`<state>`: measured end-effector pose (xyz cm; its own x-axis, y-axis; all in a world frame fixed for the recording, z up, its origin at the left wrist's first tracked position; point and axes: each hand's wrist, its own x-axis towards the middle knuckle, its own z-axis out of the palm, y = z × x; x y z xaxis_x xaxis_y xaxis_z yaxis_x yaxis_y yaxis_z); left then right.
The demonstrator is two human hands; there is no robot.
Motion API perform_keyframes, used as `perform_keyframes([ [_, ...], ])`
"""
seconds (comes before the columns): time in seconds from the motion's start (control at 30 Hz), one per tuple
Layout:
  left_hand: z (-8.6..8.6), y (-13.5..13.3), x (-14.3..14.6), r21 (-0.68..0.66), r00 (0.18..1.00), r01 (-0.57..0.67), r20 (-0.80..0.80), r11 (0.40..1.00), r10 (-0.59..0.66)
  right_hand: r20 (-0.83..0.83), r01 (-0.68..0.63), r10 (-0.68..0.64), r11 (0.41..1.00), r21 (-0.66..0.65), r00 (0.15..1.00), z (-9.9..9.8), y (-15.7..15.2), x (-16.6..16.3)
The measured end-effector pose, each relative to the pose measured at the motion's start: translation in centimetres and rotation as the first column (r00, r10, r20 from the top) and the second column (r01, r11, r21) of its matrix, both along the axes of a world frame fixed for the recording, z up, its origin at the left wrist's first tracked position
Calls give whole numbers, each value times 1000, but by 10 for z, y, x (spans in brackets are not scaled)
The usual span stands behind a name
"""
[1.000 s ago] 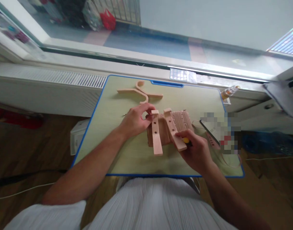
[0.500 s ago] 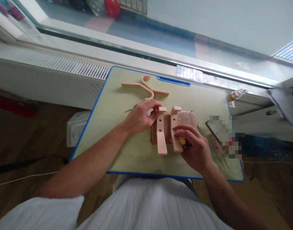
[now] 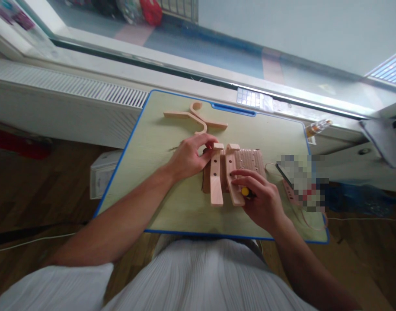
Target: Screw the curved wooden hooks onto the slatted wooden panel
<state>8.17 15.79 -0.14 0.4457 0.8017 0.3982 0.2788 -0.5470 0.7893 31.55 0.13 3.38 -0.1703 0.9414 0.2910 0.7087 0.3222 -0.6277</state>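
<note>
Two pale wooden hooks with dark holes lie side by side across a ribbed brown cardboard piece (image 3: 253, 159). My left hand (image 3: 193, 156) is closed at the far end of the left hook (image 3: 216, 185), thumb and fingers curled against its edge. My right hand (image 3: 264, 196) presses its fingertips on the side of the right hook (image 3: 231, 166), near its lower hole. Tucked in that palm is a yellow-and-black screwdriver handle (image 3: 246, 191); its shaft is hidden. The right hook slants, its near end pointing a little right.
Two more curved wooden hooks (image 3: 181, 115) lie crossed at the back of the blue-edged table (image 3: 165, 207). A small metal piece (image 3: 174, 148) rests left of my left hand. At the right are a phone (image 3: 287, 176), partly pixelated, and a pink cabled box (image 3: 289, 190). A window sill (image 3: 282, 106) runs behind.
The right hook has shifted left, its far end most, so the gap to the left hook is narrower there. My right hand moved slightly left with it; my left hand stays put.
</note>
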Motion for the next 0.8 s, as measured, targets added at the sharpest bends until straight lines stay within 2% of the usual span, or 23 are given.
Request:
perform_keyframes([
  [0.23, 4, -2, 1, -11, 1000, 7, -19, 1000, -8, 6, -22, 22, 1000, -13, 1000, 3, 2, 0],
  [0.37, 16, 6, -15, 5, 994, 51, -98, 999, -50, 70, -32, 33, 999, -18, 997, 6, -1, 5],
  [0.43, 23, 14, -31, 3, 981, -40, -189, 999, 40, 131, -42, 45, 999, -28, 990, 12, -5, 13],
  [0.5, 29, 22, -48, 24, 924, -211, -321, 977, 208, 132, -34, 39, 999, -43, 991, 22, -8, 24],
  [0.57, 36, 28, -62, 68, 830, -308, -468, 949, 303, 50, 30, -29, 999, -34, 998, 33, -9, 32],
  [0.7, 45, 24, -68, 128, 685, -273, -670, 953, 287, -227, 243, -242, 970, -22, 943, 51, 1, 35],
  [0.73, 46, 21, -65, 140, 646, -240, -716, 961, 266, -309, 253, -256, 966, -50, 916, 54, 7, 33],
  [0.8, 48, 13, -57, 137, 564, -182, -796, 974, 217, -468, 243, -224, 970, -21, 855, 57, 20, 29],
])
